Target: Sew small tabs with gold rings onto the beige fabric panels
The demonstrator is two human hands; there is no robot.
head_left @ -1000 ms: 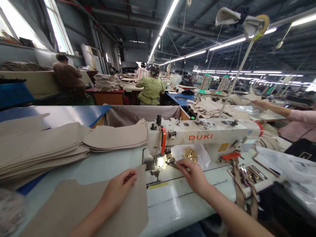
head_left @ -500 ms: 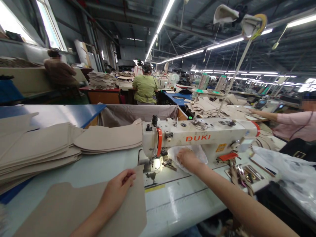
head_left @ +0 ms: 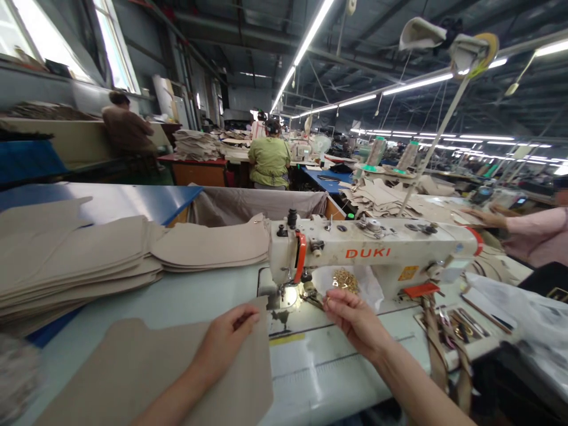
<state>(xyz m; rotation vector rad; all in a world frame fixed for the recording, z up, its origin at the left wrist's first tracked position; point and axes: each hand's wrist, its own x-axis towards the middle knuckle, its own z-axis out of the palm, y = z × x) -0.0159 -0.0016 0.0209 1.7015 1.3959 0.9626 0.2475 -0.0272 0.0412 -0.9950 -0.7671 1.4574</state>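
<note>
Since my right hand (head_left: 355, 319) pinches one tiny gold fitting (head_left: 328, 300) — left hand (head_left: 228, 332) curled on beige panel (head_left: 142, 355), hold unclear — any slackening could drop it near the sewing machine (head_left: 377, 253).

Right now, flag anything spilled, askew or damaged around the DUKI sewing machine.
A ragged dark patch breaks the near side of the shiny bed plate, perhaps wear or staining; the golden rings look heaped, not spilled.

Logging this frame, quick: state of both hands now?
Left hand: curled on the beige panel; grip cannot be told.
Right hand: closed, pinching a small gold-coloured piece.
</note>
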